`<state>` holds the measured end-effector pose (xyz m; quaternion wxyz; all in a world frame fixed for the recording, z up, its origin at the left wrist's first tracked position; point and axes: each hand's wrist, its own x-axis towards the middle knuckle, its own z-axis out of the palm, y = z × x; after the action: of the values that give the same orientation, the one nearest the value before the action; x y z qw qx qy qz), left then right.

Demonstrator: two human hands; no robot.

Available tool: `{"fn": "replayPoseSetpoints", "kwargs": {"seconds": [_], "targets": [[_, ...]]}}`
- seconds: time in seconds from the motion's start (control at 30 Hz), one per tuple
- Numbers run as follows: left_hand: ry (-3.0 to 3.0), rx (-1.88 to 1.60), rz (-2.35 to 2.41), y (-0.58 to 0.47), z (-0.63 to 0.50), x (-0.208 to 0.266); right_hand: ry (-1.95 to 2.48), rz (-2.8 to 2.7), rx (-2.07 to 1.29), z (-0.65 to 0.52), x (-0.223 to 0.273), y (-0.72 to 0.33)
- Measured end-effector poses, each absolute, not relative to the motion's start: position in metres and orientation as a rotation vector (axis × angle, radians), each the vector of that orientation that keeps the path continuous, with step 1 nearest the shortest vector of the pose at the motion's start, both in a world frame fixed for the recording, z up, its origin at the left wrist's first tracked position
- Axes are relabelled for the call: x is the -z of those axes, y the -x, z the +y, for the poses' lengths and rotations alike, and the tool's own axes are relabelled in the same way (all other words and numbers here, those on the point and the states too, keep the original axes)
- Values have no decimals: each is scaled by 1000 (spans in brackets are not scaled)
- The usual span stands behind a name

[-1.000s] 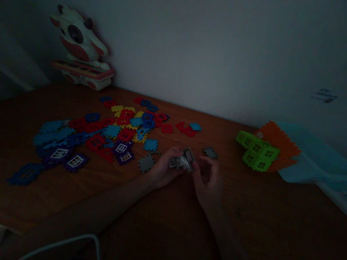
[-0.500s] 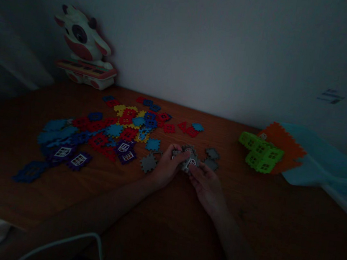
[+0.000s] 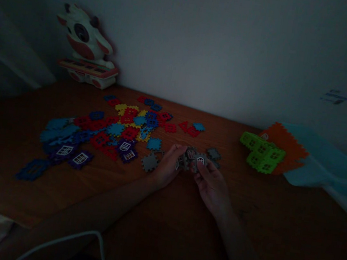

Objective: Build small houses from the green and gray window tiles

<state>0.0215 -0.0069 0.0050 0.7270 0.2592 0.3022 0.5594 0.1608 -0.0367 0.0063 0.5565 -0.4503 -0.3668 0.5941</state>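
Note:
My left hand [image 3: 169,166] is closed around a small grey assembly of interlocking building tiles [image 3: 182,160], some with white window inserts. Between the thumb and fingers of my right hand [image 3: 213,183] is a single grey tile [image 3: 200,160] with a white arched window. It sits at the right side of the assembly; whether the two touch is hard to make out. A loose grey tile [image 3: 149,162] lies left of my left hand. More grey tiles [image 3: 213,153] lie just beyond my right hand. The light is dim and the fingers partly cover the pieces.
A spread of red, blue, yellow and purple tiles [image 3: 130,133] covers the table's left half. A toy cow keyboard [image 3: 88,68] stands at the back left. On the right are a joined green tile structure [image 3: 265,155], an orange toothed plate [image 3: 294,151] and a pale blue bin [image 3: 317,164].
My right hand has shifted slightly right with the arched-window tile, which now shows apart from the middle of the assembly. My left hand has turned the assembly, so its inner side shows.

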Motion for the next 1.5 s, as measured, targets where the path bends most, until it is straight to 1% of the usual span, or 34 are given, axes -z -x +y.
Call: {"fn": "replayPoseSetpoints", "kwargs": {"seconds": [0.23, 0.53, 0.9, 1.17, 1.5], "targets": [[-684, -1227, 741, -21, -9, -1, 1085, -961, -1412, -37, 1, -157], [-743, -1196, 765, -23, -8, 7, 1020, -732, -1512, -40, -7, -151], [-719, -1184, 754, -22, -5, 13, 1009, -719, -1498, -42, -9, -150], [-854, -1159, 865, -20, -8, 12, 1048, -770, -1428, -43, -7, -149], [-848, -1159, 821, -19, -10, 8, 1041, -724, -1494, -43, -11, -150]]}}
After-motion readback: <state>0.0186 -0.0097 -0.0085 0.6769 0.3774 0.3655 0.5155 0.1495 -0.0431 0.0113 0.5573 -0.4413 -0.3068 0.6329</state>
